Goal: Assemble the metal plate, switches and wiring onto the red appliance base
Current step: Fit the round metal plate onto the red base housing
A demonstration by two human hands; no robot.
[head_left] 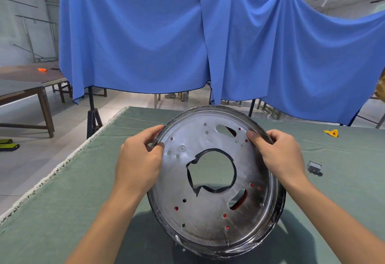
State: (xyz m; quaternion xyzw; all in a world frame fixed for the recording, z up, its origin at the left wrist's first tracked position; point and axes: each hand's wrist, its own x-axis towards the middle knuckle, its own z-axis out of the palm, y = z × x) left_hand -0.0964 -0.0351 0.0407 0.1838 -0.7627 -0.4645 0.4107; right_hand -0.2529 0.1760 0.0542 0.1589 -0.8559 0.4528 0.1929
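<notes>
A round metal plate [208, 211] with a large jagged central hole and several small holes is tilted up toward me over the green table [73, 190]. Red shows through its holes and slots, so the red appliance base [241, 200] lies right behind it, mostly hidden. My left hand [139, 159] grips the plate's upper left rim, thumb on its face. My right hand [279, 155] grips the upper right rim, thumb pressed on the face too. A small grey switch part [314, 167] lies on the table to the right, apart from both hands.
A yellow and red piece [331, 133] lies at the far right of the table. A blue cloth [208, 34] hangs behind the table on stands. The table's frayed left edge [62, 163] drops to the floor. Wooden tables [25, 88] stand at the left.
</notes>
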